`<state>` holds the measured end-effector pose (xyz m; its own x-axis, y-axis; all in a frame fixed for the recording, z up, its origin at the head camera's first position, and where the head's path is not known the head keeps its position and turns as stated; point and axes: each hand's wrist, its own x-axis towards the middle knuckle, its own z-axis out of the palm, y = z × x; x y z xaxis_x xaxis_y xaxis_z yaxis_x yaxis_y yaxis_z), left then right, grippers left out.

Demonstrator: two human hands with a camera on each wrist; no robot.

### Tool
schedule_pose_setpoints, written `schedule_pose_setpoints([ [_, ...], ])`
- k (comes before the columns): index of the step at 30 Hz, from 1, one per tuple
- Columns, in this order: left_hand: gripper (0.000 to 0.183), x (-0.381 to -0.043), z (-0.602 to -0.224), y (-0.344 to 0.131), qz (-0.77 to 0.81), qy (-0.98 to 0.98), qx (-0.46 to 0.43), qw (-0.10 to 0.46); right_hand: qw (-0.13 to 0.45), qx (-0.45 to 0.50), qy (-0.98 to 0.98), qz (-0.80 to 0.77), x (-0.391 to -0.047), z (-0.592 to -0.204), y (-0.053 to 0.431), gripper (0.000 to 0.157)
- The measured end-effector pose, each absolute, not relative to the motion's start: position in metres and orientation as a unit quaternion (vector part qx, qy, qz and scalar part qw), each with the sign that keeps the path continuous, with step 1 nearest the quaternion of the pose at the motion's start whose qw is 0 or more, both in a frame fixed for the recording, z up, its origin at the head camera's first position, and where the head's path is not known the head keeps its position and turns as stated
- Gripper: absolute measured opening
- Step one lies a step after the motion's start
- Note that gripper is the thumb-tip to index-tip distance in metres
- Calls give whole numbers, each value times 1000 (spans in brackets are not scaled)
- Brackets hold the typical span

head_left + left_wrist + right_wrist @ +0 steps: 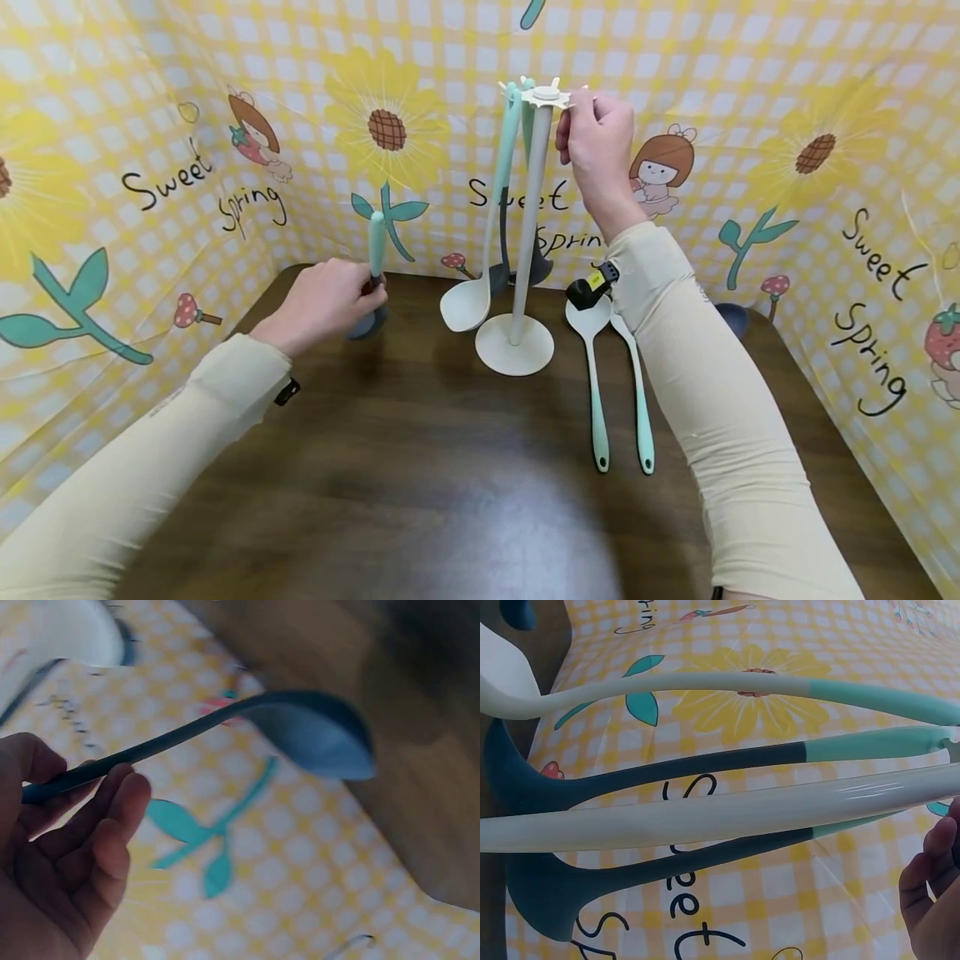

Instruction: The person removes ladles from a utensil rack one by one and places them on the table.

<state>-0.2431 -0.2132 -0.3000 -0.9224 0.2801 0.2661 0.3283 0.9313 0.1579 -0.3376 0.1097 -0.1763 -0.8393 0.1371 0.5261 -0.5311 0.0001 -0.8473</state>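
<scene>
In the head view, my left hand (pixel 330 300) grips a dark ladle by its slim shaft, its mint handle (pixel 377 242) pointing up. The left wrist view shows the ladle's dark bowl (pixel 315 735) beyond the fingers. At the centre stands a cream utensil stand (pixel 529 208) with a round base and a hooked top. My right hand (pixel 603 146) pinches the right edge of that top with curled fingers. From the hooks hang a white ladle (pixel 465 306) and two dark utensils, one lower (pixel 544 900) and one higher (pixel 517 772) in the right wrist view.
Two white utensils with mint handles, one on the left (pixel 597 417) and one on the right (pixel 643 425), lie on the dark wooden table (pixel 420 467). A dark utensil head (pixel 731 318) shows behind my right forearm. A yellow checked cloth (pixel 450 50) hangs around the table.
</scene>
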Motion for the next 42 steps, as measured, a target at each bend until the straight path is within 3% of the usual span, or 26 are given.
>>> schedule_pose_setpoints([
  [10, 28, -277, -350, -251, -22, -973, -168, 155, 235, 155, -661, 696, -338, -178, 110, 46],
  [19, 8, -279, -375, -261, 41, -941, -259, 215, 243, 159, -659, 694, -338, -176, 109, 47],
  [31, 18, -281, -401, -252, 70, -968, -236, 39, 239, 159, -656, 698, -337, -175, 111, 47],
  [42, 11, -281, -405, -253, 96, -966, -241, -19, 231, 161, -657, 700, -336, -177, 110, 47],
])
